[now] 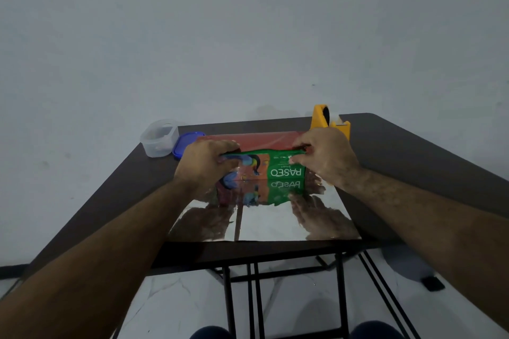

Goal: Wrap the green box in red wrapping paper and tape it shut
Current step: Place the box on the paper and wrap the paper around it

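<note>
Each grip is closed on an upper corner of the green box point(275, 166): the left hand point(205, 164) curls its fingers round the corner on its side, and the right hand point(326, 155) pinches the opposite one between thumb and fingers, so the box stands on its long edge between the two. Held that way, it seems to be getting squared up on the sheet before any fold is made — a judgement from the pose, not something shown. The box sits on the wrapping paper point(261, 223), which lies spread on the tabletop point(413, 151) with its mirror-like silver side up, reflecting the box and both hands on the near side of the grip; beyond the grip a red strip of the same sheet shows, presumably the coloured face that will end up outside. No paper is drawn over the box yet, so the wrapping is at its start. Just beyond the right hand stands a yellow tape dispenser point(329, 120), close enough to reach once a seam needs closing. Beyond and outward of the left hand sit a clear plastic container point(158, 137) and, touching or just beside it, its blue lid point(187, 143) — both off the paper, out of the way of the folds.
</note>
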`<state>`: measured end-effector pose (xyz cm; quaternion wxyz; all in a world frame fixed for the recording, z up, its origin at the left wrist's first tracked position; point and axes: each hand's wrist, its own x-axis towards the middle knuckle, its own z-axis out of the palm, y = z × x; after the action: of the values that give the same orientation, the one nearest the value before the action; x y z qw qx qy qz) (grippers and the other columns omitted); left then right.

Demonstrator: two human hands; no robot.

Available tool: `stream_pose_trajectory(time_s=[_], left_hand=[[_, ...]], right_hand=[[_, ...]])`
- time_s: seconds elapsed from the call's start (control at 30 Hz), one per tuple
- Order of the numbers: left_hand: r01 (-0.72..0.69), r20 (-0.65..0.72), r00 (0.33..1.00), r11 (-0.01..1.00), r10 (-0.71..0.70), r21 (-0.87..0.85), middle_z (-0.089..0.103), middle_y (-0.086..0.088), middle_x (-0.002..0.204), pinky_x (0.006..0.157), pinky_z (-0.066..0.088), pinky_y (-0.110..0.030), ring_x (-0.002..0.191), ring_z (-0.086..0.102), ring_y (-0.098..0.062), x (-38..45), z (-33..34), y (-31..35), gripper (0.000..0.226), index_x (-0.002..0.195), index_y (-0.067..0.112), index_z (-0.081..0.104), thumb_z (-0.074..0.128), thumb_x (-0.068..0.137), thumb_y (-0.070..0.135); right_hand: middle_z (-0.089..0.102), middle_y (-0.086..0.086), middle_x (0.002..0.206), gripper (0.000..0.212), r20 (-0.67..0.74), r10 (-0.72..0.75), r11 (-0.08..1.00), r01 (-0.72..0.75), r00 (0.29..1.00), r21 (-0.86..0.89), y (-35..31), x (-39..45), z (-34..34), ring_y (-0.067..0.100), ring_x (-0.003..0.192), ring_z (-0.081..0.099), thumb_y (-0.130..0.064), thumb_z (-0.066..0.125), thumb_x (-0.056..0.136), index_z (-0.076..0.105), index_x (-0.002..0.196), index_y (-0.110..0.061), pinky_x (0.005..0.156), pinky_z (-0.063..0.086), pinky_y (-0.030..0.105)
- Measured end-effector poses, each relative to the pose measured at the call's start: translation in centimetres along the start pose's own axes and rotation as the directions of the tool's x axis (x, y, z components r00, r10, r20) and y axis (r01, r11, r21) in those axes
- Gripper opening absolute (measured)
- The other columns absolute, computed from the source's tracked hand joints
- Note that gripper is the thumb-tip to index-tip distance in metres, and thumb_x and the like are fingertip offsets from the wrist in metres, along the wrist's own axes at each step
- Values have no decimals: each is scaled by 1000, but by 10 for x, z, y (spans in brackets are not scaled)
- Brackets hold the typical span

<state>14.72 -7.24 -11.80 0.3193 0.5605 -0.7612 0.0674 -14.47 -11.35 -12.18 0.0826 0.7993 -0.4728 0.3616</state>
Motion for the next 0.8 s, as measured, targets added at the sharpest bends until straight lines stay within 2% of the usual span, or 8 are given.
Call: stream_pose_trajectory(time_s=[0.1, 0.23, 0.3, 0.47, 0.57, 0.6, 0.7, 0.8], left_hand=[[31, 19, 999, 999, -31, -24, 71, -1, 137, 105, 52, -34, 120, 69, -22, 1, -2, -3, 42, 136, 22, 72, 78, 95, 27], [45, 27, 999, 998, -44, -36, 73, -2, 133, 103, 55, -37, 114, 71, -22, 2, -4, -3, 41, 132, 21, 75, 81, 92, 28], [51, 25, 998, 997, -50, -52, 74, -1, 131, 103, 56, -37, 113, 72, -20, 3, -2, -5, 41, 131, 21, 76, 82, 91, 29], [75, 20, 997, 993, -73, -92, 73, -2, 132, 105, 53, -35, 117, 70, -20, 4, 1, -10, 41, 130, 20, 76, 83, 90, 23], [72, 14, 997, 993, -71, -89, 74, -2, 132, 105, 54, -36, 116, 71, -20, 5, 3, -13, 41, 129, 20, 76, 84, 89, 23], [71, 18, 997, 994, -69, -86, 74, -2, 132, 105, 55, -37, 116, 71, -21, 5, 4, -15, 42, 130, 20, 76, 84, 89, 24], [72, 23, 997, 994, -70, -86, 74, -1, 132, 105, 57, -39, 115, 71, -21, 6, 6, -18, 41, 130, 21, 76, 84, 90, 26], [67, 14, 998, 994, -66, -86, 74, -1, 130, 105, 57, -38, 115, 71, -19, 5, 6, -16, 42, 129, 21, 76, 84, 89, 27]], right_hand=[[79, -2, 98, 40, -17, 9, 998, -7, 1000, 66, 0, -2, 0, 17, 90, 71, -35, 95, 72, 84, 107, -18, 87, 57, 35], [80, -2, 88, 31, -54, -55, 996, 59, 997, 73, -2, -4, -2, 14, 80, 71, -33, 96, 71, 86, 95, -16, 80, 57, 33], [78, -3, 84, 29, -64, -28, 993, 35, 998, 112, -2, -5, -3, 12, 78, 69, -31, 98, 69, 85, 90, -16, 76, 56, 31], [74, -3, 96, 43, -12, -1, 985, 3, 1000, 175, 13, -9, -11, 13, 88, 67, -19, 98, 68, 81, 108, -15, 81, 51, 27], [70, -16, 79, 23, 49, -34, 989, 27, 998, 147, 26, -9, -15, 1, 78, 67, -6, 89, 75, 83, 92, -21, 74, 55, 28], [71, -16, 77, 22, 45, -37, 992, 31, 998, 123, 29, -9, -15, 2, 78, 68, -4, 86, 77, 83, 90, -22, 74, 57, 30], [75, -6, 95, 25, 2, -44, 998, 44, 999, 55, 30, -11, -20, 14, 92, 67, -21, 80, 79, 82, 104, -20, 86, 56, 36], [68, 0, 121, 66, 46, -173, 984, 175, 984, -46, 21, -8, -20, 20, 114, 60, -54, 77, 74, 72, 129, -17, 98, 44, 35]])
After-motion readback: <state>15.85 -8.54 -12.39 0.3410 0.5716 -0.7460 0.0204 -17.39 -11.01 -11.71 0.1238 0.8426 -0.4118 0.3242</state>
